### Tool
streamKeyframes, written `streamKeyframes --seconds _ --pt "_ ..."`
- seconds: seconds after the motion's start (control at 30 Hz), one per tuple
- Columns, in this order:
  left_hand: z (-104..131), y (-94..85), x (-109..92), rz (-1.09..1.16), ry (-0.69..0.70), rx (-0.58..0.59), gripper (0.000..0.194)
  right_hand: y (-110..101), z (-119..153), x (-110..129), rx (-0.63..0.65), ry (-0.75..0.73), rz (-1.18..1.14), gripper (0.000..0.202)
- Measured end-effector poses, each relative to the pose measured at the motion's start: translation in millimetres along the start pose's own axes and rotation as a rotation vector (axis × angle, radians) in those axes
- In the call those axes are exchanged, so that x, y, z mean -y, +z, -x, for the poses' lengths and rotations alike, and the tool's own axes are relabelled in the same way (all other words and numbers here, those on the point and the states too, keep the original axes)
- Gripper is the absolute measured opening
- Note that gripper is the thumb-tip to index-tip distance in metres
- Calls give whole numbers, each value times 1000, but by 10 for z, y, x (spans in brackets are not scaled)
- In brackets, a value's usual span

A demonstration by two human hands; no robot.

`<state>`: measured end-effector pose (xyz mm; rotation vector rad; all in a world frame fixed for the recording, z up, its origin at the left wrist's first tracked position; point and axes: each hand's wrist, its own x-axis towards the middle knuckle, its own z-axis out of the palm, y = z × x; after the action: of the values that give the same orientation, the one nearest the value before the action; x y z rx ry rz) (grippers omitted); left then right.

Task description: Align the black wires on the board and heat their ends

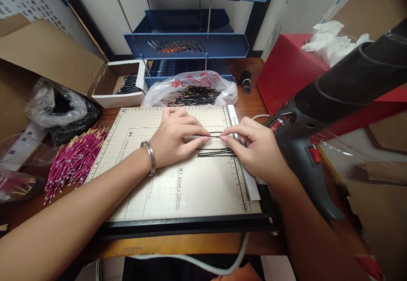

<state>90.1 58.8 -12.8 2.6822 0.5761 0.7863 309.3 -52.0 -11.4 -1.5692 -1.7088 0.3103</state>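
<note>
Fingers of the left hand (176,134) and right hand (259,147) pinch one black strand (214,136) between them; from my remote seat, I judge that steadies it. It sits near the right edge of the ruled board (206,187), loose black strands (211,154) just beside, perhaps for easy reach.

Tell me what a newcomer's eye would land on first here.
Probably the bare left hand and bare right hand, pinching a thin black strand over the cream gridded board in the middle. Next, perhaps, the heap of thin magenta sticks with gold-coloured tips, left of the board, and the large red box at upper right.
</note>
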Motion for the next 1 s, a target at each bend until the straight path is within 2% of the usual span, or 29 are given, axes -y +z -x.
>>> streamKeyframes --seconds 0.13,0.27,0.43,0.77,1.0 --pt "17 -59 0 9 41 -24 24 -28 15 26 -28 -99 -29 9" --pt "20 -71 -2 7 65 -15 24 8 37 6 27 -133 -64 36" --pt "20 -73 -6 35 75 0 24 58 43 8 48 -111 -101 20" --pt "45 -101 -50 144 -26 -87 14 3 33 57 0 -36 -78 20" --pt "51 -124 -52 137 8 -50 20 20 26 32 20 -21 -77 20"
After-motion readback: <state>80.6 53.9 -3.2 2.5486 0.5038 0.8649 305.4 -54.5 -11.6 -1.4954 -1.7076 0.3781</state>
